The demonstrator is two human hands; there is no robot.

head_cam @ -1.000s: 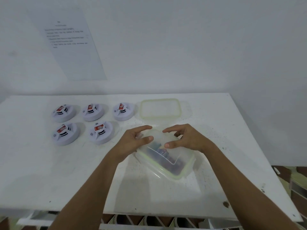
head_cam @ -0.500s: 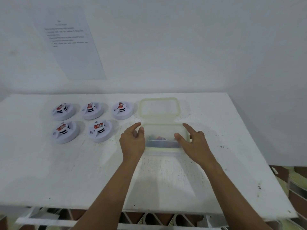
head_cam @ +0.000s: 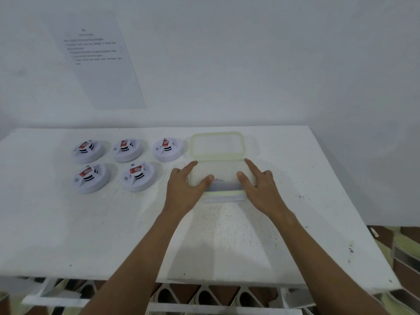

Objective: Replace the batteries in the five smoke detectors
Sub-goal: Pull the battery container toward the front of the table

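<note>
Several white round smoke detectors lie face-down in two rows at the table's left, each with a red-labelled battery showing; the nearest one (head_cam: 138, 177) is beside my left hand. A clear plastic container (head_cam: 223, 194) with a pale green rim rests flat on the table, with dark batteries dimly visible inside. My left hand (head_cam: 184, 189) grips its left side, thumb over the rim. On the container's right side is my right hand (head_cam: 261, 189), thumb on the rim and forefinger stretched along the edge.
The container's clear lid (head_cam: 218, 144) lies flat right behind it, touching its far edge. A printed sheet (head_cam: 102, 60) hangs on the white wall. The white table (head_cam: 113, 235) ends at a front edge, with a rack of shoes below.
The container was tilted in my hands nearer the front edge; it now sits flat farther back against the lid. Both hands have shifted to its sides.
</note>
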